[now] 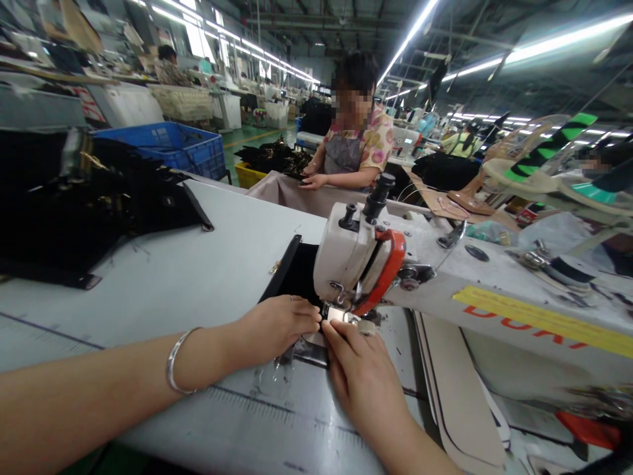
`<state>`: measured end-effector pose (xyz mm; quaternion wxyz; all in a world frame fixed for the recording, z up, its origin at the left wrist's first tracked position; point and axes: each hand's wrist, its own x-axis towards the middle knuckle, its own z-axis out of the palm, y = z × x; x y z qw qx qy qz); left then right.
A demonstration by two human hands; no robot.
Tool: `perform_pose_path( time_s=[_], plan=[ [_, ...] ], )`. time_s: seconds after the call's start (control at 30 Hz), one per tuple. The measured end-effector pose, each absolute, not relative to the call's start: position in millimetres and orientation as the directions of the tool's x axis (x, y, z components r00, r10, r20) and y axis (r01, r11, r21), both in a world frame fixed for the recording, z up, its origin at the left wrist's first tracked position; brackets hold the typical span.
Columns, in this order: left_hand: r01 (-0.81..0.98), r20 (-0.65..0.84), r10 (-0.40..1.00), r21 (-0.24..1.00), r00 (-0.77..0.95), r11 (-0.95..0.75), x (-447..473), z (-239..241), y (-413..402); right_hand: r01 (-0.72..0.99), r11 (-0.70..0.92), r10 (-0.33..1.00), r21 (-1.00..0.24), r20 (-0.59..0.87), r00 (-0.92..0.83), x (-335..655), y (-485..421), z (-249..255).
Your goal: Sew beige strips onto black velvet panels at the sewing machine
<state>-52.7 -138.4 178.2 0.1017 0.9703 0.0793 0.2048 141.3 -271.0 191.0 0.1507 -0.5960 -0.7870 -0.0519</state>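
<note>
Table (198, 277), 9 o'clock: heap of black fabric pieces (74, 198); blue crate (173, 145) behind it at 11.

Left hand (279, 326), silver bangle (175, 363) on the wrist: fingers bunched together, tips on the near edge of the black fabric piece (299, 270) at the presser foot. Cannot tell whether it pinches or only presses.

Black fabric piece lies flat at centre, running off toward 12 under the sewing machine head (356, 257).

Right hand (359, 376), 5 o'clock of the needle: laid flat, fingers straight and side by side, tips touching the piece just beside the left hand's.

Co-worker in a floral top (356, 148) at 12, hands on dark cloth.
</note>
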Motion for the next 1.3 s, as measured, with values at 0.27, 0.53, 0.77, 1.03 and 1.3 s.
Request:
perform_pose_path(
  time_s=[0.27, 0.53, 0.77, 1.03, 1.3],
  plan=[
    [0.237, 0.344, 0.366, 0.362, 0.865, -0.902, -41, 183, -127, 0.959, 0.25, 0.94, -0.134, 0.273, -0.207, 141, -268, 189],
    [0.281, 0.378, 0.405, 0.342, 0.833, -0.897, -36, 184, -123, 0.969, 0.219, 0.949, -0.118, 0.258, -0.183, 139, -265, 189],
    [0.301, 0.38, 0.431, 0.355, 0.818, -0.885, -36, 181, -123, 0.969, 0.222, 0.942, -0.108, 0.281, -0.184, 137, -263, 190],
    [0.308, 0.397, 0.431, 0.337, 0.81, -0.89, -35, 182, -120, 0.97, 0.221, 0.94, -0.098, 0.285, -0.185, 137, -263, 189],
    [0.318, 0.404, 0.439, 0.333, 0.803, -0.888, -37, 182, -121, 0.974, 0.206, 0.941, -0.09, 0.293, -0.172, 133, -265, 193]
  ],
)
